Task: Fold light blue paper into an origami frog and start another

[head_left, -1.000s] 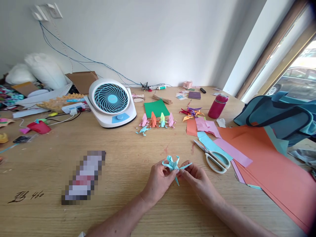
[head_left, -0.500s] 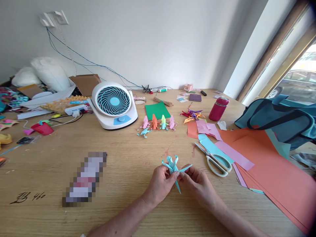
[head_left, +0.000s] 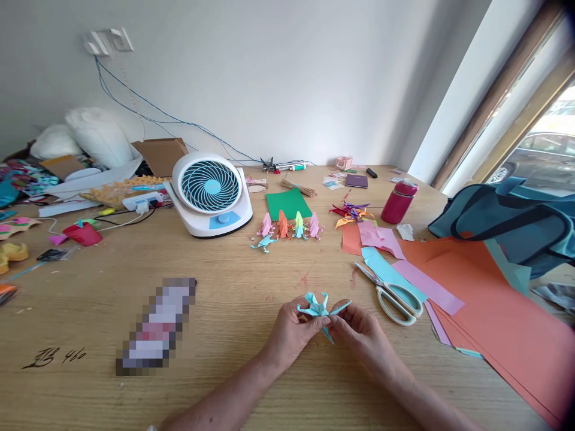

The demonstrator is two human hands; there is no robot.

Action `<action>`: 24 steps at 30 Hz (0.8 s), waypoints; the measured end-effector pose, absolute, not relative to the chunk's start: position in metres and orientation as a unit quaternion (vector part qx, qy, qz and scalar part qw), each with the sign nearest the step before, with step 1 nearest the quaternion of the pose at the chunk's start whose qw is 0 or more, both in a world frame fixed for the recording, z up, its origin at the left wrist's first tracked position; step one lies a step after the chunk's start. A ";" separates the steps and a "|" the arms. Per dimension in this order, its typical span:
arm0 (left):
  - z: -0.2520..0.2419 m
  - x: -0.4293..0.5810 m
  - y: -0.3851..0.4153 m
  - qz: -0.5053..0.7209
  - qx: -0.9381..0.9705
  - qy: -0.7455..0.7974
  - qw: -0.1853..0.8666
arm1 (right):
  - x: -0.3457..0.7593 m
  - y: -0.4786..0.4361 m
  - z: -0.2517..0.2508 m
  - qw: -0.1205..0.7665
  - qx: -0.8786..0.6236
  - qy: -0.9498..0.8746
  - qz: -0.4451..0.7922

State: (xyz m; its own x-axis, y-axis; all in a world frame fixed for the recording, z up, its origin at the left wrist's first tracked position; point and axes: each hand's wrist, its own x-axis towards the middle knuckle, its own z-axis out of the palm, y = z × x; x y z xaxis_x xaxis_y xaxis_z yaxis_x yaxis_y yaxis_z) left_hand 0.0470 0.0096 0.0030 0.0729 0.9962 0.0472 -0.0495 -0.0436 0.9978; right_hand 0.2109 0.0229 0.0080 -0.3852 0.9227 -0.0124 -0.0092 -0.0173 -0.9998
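Observation:
A light blue origami frog (head_left: 315, 306) with thin curled legs is held just above the table in front of me. My left hand (head_left: 294, 329) pinches its body from the left, thumb on the near side. From the right, my right hand (head_left: 359, 329) pinches one long pointed leg between thumb and fingers. Another pointed leg hangs down between the hands. Farther back stand several finished origami frogs (head_left: 283, 225) in pink, orange and green, with a light blue one (head_left: 265, 242) lying in front of them.
White-handled scissors (head_left: 395, 299) lie right of my hands on paper strips, beside large orange sheets (head_left: 494, 305). Behind are a red bottle (head_left: 399, 202), a teal bag (head_left: 507, 221), a green sheet (head_left: 288, 204) and a white fan (head_left: 211, 194). A pixelated object (head_left: 157, 326) lies to the left.
The origami frog has tilted in my fingers, its curled legs now lower and its hanging leg looking shorter. Both hands keep their pinch. The view has shifted slightly.

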 end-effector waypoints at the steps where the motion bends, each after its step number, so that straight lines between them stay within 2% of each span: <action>1: 0.004 0.047 0.009 0.502 0.519 0.465 0.512 | 0.210 0.023 0.008 0.387 -0.396 -0.578 0.599; 6: 0.005 0.049 0.008 0.487 0.506 0.476 0.530 | 0.210 0.023 0.005 0.379 -0.399 -0.597 0.584; 19: 0.003 0.046 0.007 0.468 0.504 0.414 0.596 | 0.219 0.025 -0.008 0.364 -0.448 -0.682 0.449; 24: 0.010 0.046 0.006 0.463 0.495 0.466 0.568 | 0.218 0.026 -0.005 0.379 -0.436 -0.677 0.456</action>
State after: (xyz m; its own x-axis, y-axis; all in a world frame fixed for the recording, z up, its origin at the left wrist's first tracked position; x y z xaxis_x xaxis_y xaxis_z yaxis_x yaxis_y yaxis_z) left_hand 0.0458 0.0064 0.0095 0.1366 0.9881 -0.0712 -0.0649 0.0807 0.9946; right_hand 0.2179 0.0262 -0.0053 -0.3315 0.9363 0.1160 0.2449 0.2041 -0.9478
